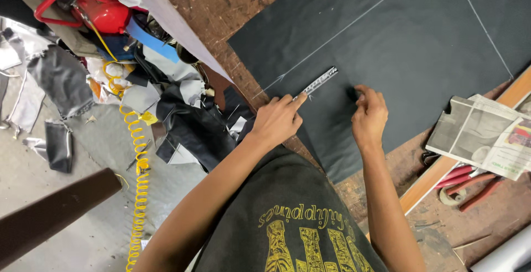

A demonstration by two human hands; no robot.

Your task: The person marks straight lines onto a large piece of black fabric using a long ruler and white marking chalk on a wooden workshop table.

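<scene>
Sheet: black sheet (409, 45) lies near the desk (221, 6) edge, open above.
Left hand (276, 120): grip pins metal ruler (319, 81).
Right hand (369, 114): pinched grip, perhaps holding chalk.

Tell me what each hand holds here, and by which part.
The left hand presses the near end of a metal ruler flat on the dark sheet. The right hand pinches something small at its fingertips; what it is cannot be told.
</scene>
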